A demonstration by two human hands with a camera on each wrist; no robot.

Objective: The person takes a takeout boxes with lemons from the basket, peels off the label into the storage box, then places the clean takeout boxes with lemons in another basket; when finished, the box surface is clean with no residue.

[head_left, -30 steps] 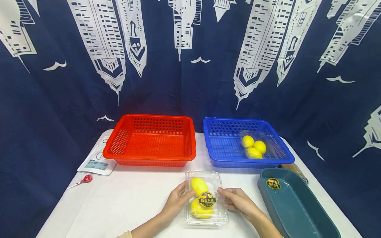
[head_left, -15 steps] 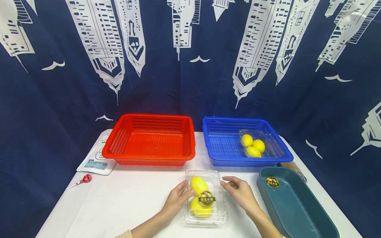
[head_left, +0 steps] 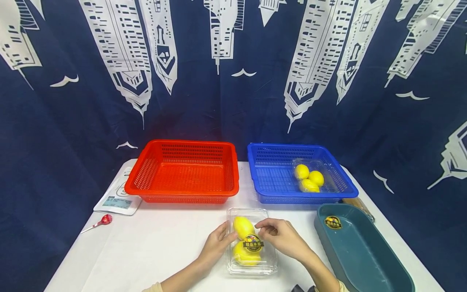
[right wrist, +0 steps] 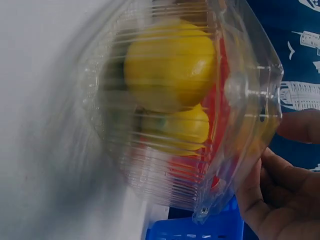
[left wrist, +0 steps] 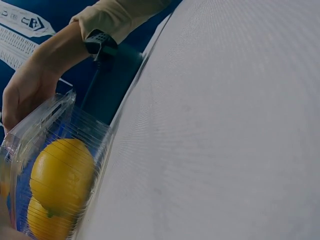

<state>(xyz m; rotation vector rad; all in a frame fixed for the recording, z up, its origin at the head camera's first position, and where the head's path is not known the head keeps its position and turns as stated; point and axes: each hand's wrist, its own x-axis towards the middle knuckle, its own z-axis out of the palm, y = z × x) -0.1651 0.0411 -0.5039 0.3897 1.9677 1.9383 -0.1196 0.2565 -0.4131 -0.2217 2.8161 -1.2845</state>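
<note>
A clear plastic clamshell box (head_left: 268, 259) stands on the table in the head view, its lid down, with yellow lemons (head_left: 243, 228) inside and a black-and-gold fruit sticker (head_left: 253, 243) on the lid. My left hand (head_left: 215, 246) holds the box's left side, thumb over the lid's edge. Over the lid's right part, near the sticker, is my right hand (head_left: 284, 238), fingers bent with nothing between them. Whether its fingertips touch the lid I cannot tell. The right wrist view shows the lemons (right wrist: 170, 65) through the ribbed wall, beside the right hand (right wrist: 285, 195).
Behind stand a red basket (head_left: 182, 198) and a blue basket (head_left: 271, 178), the blue one holding another clear box of lemons (head_left: 309, 178). A dark teal tray (head_left: 365, 247) with a sticker (head_left: 333, 222) lies right. A lollipop (head_left: 106, 219) and a white device (head_left: 118, 202) lie left.
My right hand has let go of the box's right side, lifted off, and moved left over the lid. The left hand and box stay in place.
</note>
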